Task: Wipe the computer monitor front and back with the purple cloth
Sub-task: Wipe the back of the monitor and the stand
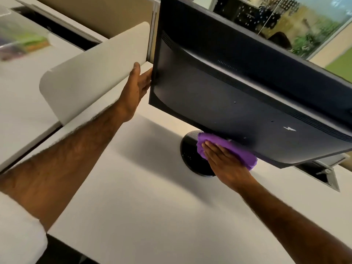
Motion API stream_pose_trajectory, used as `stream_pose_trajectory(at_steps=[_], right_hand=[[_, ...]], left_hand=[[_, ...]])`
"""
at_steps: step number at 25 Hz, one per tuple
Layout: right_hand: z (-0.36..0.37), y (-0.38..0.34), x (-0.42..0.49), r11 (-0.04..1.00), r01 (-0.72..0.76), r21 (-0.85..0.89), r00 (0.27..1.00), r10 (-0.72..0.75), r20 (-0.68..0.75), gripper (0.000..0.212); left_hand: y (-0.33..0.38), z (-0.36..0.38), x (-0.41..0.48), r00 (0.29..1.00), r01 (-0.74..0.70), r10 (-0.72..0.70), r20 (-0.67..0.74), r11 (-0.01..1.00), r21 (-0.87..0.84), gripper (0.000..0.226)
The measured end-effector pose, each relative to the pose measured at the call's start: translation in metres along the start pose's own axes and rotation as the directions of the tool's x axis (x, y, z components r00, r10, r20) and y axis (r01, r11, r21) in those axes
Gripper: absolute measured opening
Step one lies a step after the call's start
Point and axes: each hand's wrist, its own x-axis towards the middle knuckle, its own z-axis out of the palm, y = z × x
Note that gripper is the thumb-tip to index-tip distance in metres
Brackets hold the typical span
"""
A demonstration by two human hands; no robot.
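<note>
The black computer monitor (pixel 238 92) shows its back to me and stands on a round black base (pixel 190 159) on the white desk (pixel 152 206). My left hand (pixel 138 84) grips the monitor's left edge, with the fingers hidden round the front. My right hand (pixel 222 161) lies flat with straight fingers on the purple cloth (pixel 238 151). It presses the cloth against the lower back of the monitor, near the stand.
A white rounded divider panel (pixel 91 77) stands left of the monitor. A beige partition (pixel 106 14) rises behind it. A cable hatch (pixel 322 172) is set in the desk at the right under the monitor's corner. Glass walls lie beyond.
</note>
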Motion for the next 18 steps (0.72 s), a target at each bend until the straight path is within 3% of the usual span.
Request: stream_pose_trajectory(at_steps=[8,14,16,18], right_hand=[[0.0,0.027,0.009,0.998,0.022,-0.063,0.999,-0.023,-0.025,0.065],[0.004,0.0,0.017,0.942,-0.209,0.263,0.978,0.198,0.066,0.081],[0.0,-0.011,0.021,0.891,-0.29,0.348,0.954,0.299,0.029,0.074],[0.001,-0.026,0.021,0.877,-0.271,0.396,0.955,0.297,-0.004,0.065]], left_hand=[[-0.008,0.003,0.006,0.999,-0.03,0.031,-0.032,0.999,0.018,0.075],[-0.009,0.009,0.004,0.997,-0.034,0.034,-0.07,0.999,-0.01,0.075],[-0.012,0.01,0.003,0.996,-0.035,0.033,-0.085,0.999,-0.019,0.073],[-0.014,0.01,0.002,0.995,-0.038,0.035,-0.096,0.999,-0.023,0.073]])
